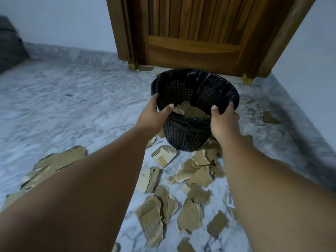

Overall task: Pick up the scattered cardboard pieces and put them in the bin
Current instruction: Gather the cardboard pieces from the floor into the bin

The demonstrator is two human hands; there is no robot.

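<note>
A black mesh bin [189, 137] with a black liner stands on the marble floor in front of a wooden door, tilted slightly towards me. Some torn cardboard [190, 110] lies inside it. My left hand [154, 113] grips the near left rim, thumb over the edge. My right hand [223, 120] grips the near right rim the same way. Several torn cardboard pieces [192, 179] lie scattered on the floor between me and the bin, and a large piece [54, 164] lies under my left forearm.
The wooden door [196, 33] and its frame stand right behind the bin. A white wall runs along the right. One cardboard scrap [271, 118] lies to the right of the bin. A dark object [9, 44] sits at the far left.
</note>
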